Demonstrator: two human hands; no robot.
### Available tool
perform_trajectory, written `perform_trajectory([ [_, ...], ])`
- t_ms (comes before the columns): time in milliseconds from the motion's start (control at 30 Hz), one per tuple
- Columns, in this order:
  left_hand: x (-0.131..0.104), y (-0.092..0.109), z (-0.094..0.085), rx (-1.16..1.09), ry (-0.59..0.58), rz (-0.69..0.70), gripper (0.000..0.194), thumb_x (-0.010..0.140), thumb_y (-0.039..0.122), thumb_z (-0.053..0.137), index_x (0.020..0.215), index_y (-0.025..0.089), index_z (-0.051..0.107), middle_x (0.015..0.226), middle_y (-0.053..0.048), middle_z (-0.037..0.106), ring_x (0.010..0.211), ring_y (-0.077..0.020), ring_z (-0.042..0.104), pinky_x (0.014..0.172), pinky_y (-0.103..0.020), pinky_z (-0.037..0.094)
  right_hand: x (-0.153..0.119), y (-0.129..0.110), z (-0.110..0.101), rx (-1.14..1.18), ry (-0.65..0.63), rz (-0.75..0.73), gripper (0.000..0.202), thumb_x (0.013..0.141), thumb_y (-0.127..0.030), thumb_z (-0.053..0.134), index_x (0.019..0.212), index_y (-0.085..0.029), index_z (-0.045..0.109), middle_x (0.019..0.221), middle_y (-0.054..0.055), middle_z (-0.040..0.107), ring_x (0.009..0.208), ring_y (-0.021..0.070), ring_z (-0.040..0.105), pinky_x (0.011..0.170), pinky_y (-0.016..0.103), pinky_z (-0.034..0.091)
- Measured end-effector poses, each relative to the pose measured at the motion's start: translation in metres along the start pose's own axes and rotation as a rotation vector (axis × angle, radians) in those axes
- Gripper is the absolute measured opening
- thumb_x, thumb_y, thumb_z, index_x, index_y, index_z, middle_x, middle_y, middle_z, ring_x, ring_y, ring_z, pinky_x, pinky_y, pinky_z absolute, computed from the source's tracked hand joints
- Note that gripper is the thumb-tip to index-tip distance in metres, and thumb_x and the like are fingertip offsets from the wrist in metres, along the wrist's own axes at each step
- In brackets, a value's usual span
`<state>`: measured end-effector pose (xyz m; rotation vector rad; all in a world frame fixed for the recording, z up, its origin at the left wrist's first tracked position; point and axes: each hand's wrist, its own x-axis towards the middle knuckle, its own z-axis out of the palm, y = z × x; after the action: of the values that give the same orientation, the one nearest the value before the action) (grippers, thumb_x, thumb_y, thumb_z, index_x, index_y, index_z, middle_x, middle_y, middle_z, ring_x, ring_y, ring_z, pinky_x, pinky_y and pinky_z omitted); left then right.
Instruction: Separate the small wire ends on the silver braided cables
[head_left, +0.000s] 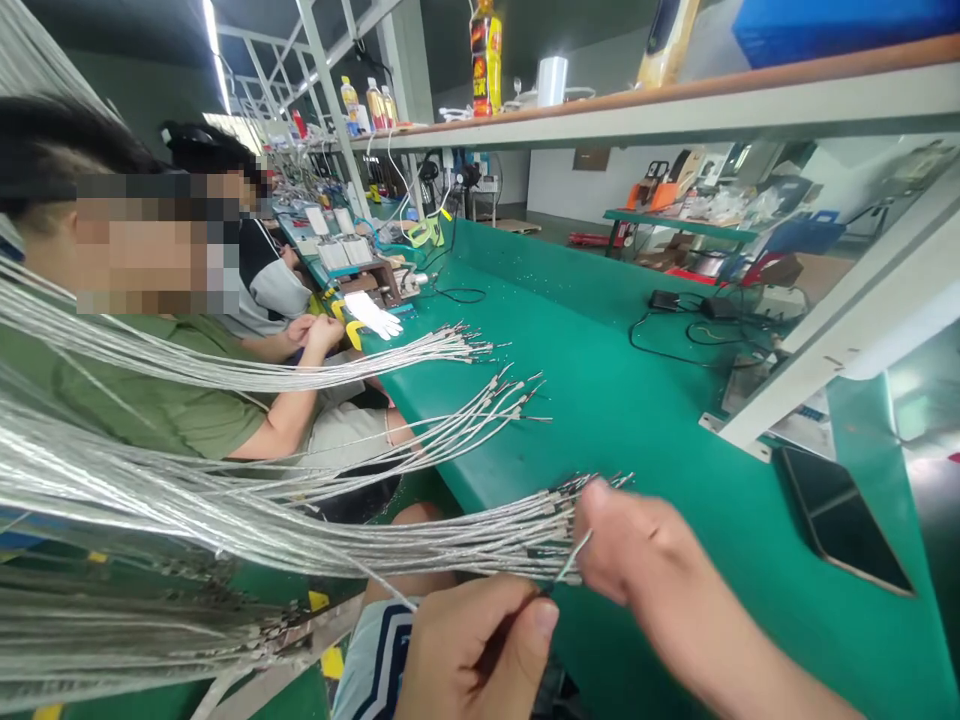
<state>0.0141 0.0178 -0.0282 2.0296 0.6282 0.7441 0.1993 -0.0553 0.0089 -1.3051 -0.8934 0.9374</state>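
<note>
Long silvery braided cables (337, 540) run in from the left, their stripped ends over the green bench top (600, 400). In the lower middle my left hand (480, 650) pinches one cable between thumb and forefinger, its dark part and pale wire tip sticking out to the upper right. Just right of that tip is my right hand (637, 545), fingers closed and curled beside the ends of the nearest bundle. Whether it grips a wire is hidden. Two more bundles of cable ends (517, 400) lie farther back on the bench.
Co-workers sit at the left, one in a green shirt (225, 400). A phone (844, 520) lies at right beside a metal shelf post (847, 320). Black adapters and leads (720, 308) are at the back right; a white glove (373, 315) and a bench machine (375, 275) stand farther left.
</note>
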Motion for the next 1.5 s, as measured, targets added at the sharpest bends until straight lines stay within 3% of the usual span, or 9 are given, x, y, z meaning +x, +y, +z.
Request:
perform_trajectory([
  [100,-0.006,-0.007,0.0,-0.086,0.136,-0.252,0.04,0.101,0.041,0.051,0.07,0.019,0.064,0.061,0.001,0.058,0.058,-0.0146,0.055,0.053,-0.021,0.041,0.017,0.003,-0.017,0.074,0.363,-0.19,0.056,0.105,-0.051,0.048,0.059,-0.021,0.037,0.057,-0.005,0.031,0.054,0.0132,0.028,0.054,0.03,0.023],
  [167,-0.009,-0.008,0.001,-0.161,0.206,-0.301,0.038,0.099,0.046,0.056,0.075,0.02,0.07,0.063,0.001,0.061,0.058,-0.0146,0.056,0.052,-0.02,0.043,0.022,0.007,-0.017,0.031,0.288,-0.166,0.054,0.107,-0.051,0.043,0.062,-0.021,0.043,0.058,-0.004,0.036,0.056,0.0136,0.032,0.055,0.03,0.025],
  [300,-0.007,-0.005,0.006,-0.232,0.213,-0.141,0.025,0.096,0.038,0.061,0.084,0.021,0.074,0.059,0.002,0.061,0.052,-0.0126,0.056,0.05,-0.019,0.042,0.013,0.017,0.005,-0.075,-0.072,-0.063,0.039,0.106,-0.05,0.048,0.083,-0.02,0.058,0.065,-0.003,0.046,0.061,0.0134,0.039,0.058,0.028,0.03],
  [433,-0.006,-0.005,0.01,-0.247,0.192,-0.053,0.016,0.095,0.028,0.061,0.088,0.024,0.074,0.063,0.003,0.067,0.054,-0.0115,0.061,0.052,-0.017,0.044,-0.002,0.016,0.021,0.027,-0.185,-0.1,0.021,0.104,-0.039,0.059,0.093,-0.021,0.063,0.083,-0.002,0.052,0.065,0.0106,0.043,0.06,0.026,0.035],
  [633,-0.011,-0.003,0.008,-0.278,0.163,-0.104,0.016,0.095,0.026,0.061,0.084,0.022,0.072,0.063,0.003,0.066,0.055,-0.0117,0.061,0.052,-0.018,0.045,-0.007,0.011,0.024,0.038,-0.14,-0.101,0.01,0.1,-0.029,0.066,0.092,-0.022,0.065,0.095,0.0,0.056,0.068,0.0095,0.048,0.058,0.023,0.038],
  [833,-0.009,0.0,0.006,-0.163,0.243,-0.025,0.013,0.094,0.02,0.063,0.087,0.023,0.073,0.064,0.006,0.066,0.054,-0.0089,0.06,0.054,-0.016,0.045,-0.011,0.009,0.028,-0.264,-0.092,-0.186,0.012,0.099,-0.022,0.062,0.087,-0.024,0.065,0.088,0.002,0.061,0.083,0.018,0.058,0.068,0.03,0.047],
  [1000,-0.009,-0.003,0.011,0.039,0.297,0.056,0.015,0.093,0.015,0.064,0.096,0.025,0.074,0.072,0.007,0.072,0.061,-0.0083,0.065,0.065,-0.015,0.05,-0.01,0.012,0.029,-0.406,-0.083,-0.243,0.02,0.093,-0.01,0.061,0.078,-0.023,0.064,0.082,0.001,0.063,0.086,0.0201,0.063,0.074,0.032,0.049],
  [1200,-0.006,0.0,0.014,0.126,0.314,0.133,0.015,0.092,0.012,0.063,0.095,0.023,0.073,0.079,0.005,0.076,0.067,-0.009,0.07,0.071,-0.016,0.052,-0.01,0.011,0.03,-0.385,-0.054,-0.221,0.017,0.091,-0.009,0.06,0.082,-0.021,0.066,0.084,0.002,0.065,0.078,0.0185,0.061,0.069,0.031,0.048],
  [1500,-0.006,-0.003,0.014,0.084,0.288,0.06,0.015,0.091,0.013,0.064,0.094,0.024,0.075,0.078,0.006,0.076,0.064,-0.0095,0.068,0.067,-0.016,0.052,-0.009,0.012,0.031,-0.163,-0.029,-0.063,0.017,0.09,-0.012,0.063,0.074,-0.019,0.063,0.082,0.002,0.063,0.077,0.0161,0.059,0.07,0.027,0.049],
])
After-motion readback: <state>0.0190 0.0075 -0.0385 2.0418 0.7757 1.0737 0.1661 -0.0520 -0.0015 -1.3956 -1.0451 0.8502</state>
